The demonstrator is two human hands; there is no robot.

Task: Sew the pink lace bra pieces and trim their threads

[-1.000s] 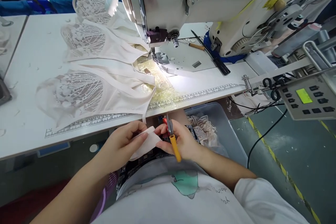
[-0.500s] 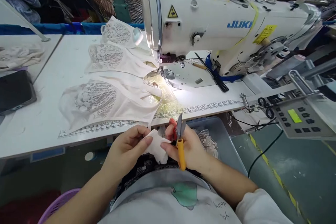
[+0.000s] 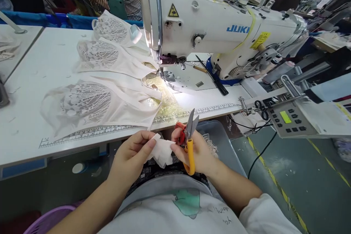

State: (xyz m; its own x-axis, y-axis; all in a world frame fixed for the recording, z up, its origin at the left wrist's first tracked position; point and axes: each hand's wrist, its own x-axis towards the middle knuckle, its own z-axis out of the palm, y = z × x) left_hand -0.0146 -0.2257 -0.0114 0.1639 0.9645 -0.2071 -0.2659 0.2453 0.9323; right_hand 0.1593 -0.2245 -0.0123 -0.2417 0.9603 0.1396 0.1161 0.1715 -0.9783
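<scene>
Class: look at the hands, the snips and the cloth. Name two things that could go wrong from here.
1. The orange-handled thread snips sit open in the right hand, blades beside the left hand: fingers could be nicked.
2. Both hands pinch the small white fabric piece near those blades: the cloth itself might get cut.

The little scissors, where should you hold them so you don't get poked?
Hold the thread snips by the yellow-orange handle, coming from below, nearest the body. The open blades point up and away toward the table, so the handle end is probably safest, as the right hand holds it.
</scene>
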